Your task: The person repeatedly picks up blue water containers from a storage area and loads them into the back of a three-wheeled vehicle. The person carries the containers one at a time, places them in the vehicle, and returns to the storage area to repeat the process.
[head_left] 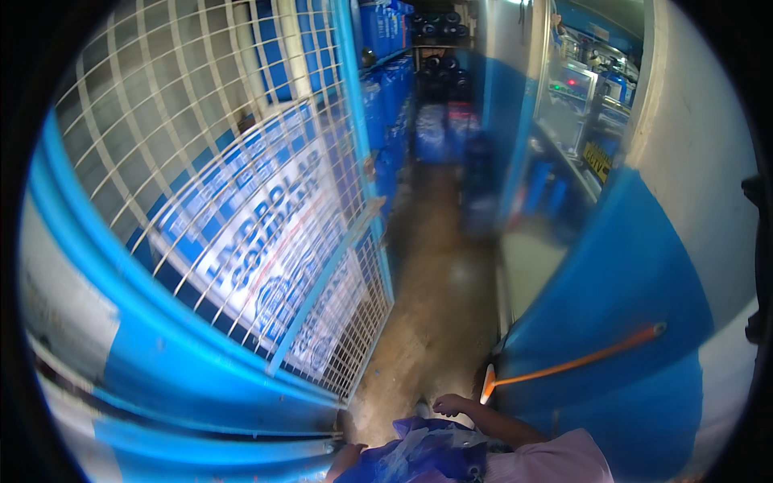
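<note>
Low in the head view, my right hand hangs in front of my body above the floor, with its fingers curled in and nothing visible in them. At the lower edge my left hand shows only in part beside a crumpled blue and whitish plastic bundle. The bundle lies against the front of my body, and whether my left fingers grip it is hidden. To the right of my right hand, an orange-handled tool with a pale flat head leans along the blue wall.
A wire-mesh gate with a blue frame and a large printed sign stands on the left. The brown floor runs down a narrow passage. Blue packs fill shelves there; dark bottles stand behind. A glazed counter is on the right.
</note>
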### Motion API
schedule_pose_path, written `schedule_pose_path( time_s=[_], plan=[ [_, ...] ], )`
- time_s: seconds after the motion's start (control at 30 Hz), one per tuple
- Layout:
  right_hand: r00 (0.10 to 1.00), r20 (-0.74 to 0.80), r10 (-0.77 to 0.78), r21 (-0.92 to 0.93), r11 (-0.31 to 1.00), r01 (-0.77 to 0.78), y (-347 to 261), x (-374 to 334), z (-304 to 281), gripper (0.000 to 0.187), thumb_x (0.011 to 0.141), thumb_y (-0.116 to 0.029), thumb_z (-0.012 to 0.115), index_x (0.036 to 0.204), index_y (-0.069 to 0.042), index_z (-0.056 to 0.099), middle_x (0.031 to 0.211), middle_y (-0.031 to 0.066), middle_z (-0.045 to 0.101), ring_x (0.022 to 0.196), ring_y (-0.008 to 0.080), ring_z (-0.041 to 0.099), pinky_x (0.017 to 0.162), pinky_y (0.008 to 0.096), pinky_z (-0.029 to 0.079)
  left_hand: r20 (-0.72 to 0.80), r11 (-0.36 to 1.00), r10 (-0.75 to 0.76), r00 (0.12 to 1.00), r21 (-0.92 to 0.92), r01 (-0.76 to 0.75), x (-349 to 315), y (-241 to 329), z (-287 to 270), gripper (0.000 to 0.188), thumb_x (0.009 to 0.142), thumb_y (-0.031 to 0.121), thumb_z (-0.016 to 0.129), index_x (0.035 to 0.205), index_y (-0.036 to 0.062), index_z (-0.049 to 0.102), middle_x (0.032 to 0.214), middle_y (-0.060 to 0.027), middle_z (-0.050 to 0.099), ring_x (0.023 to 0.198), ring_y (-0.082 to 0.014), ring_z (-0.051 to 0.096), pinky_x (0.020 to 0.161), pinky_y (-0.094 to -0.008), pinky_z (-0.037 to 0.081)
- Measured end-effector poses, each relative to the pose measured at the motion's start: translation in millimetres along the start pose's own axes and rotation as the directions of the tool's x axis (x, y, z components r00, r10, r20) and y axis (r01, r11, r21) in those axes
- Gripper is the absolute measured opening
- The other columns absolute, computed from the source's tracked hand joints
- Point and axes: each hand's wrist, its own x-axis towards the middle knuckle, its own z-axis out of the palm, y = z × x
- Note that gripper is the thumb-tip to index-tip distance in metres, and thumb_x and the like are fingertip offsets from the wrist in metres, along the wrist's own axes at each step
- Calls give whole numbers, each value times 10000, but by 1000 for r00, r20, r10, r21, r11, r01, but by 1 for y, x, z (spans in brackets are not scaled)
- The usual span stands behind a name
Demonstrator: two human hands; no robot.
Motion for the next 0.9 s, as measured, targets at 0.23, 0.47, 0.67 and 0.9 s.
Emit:
schedule_pose_path(
  time_s=[0.23,0.47,0.67,0.9],
  plan=[
    [879,-288,-380,-18,920,391,-65,-8,-139,328,859,-328,533,1098,-115,606,951,70,648,876,143,604,736,295,476,-247,969,243,938,111,-222,118,114,-133,398,783,290,601,1090,36,591,1059,-214,575,998,-365,540,858,-425,428],
    [911,-170,-375,588,703,400,-94,-12,-268,347,938,-279,444,1238,-113,493,1078,45,608,955,139,579,835,297,453,91,908,347,933,217,-359,258,175,-179,407,786,334,587,1074,46,596,983,-205,591,959,-355,552,829,-428,438],
    [893,-405,-198,633,644,430,-83,37,-426,307,918,-280,476,1151,-95,553,961,34,638,881,133,597,775,296,470,20,884,427,904,200,-423,403,235,-262,388,779,305,593,1051,28,600,979,-220,594,935,-366,563,821,-430,444],
    [781,-625,-4,122,987,102,-41,62,-592,287,892,-167,523,1151,-49,556,908,78,650,795,145,617,705,281,497,40,828,510,859,246,-503,559,356,-374,412,778,304,593,1107,56,582,1057,-203,573,1007,-346,536,849,-411,437]
  ],
)
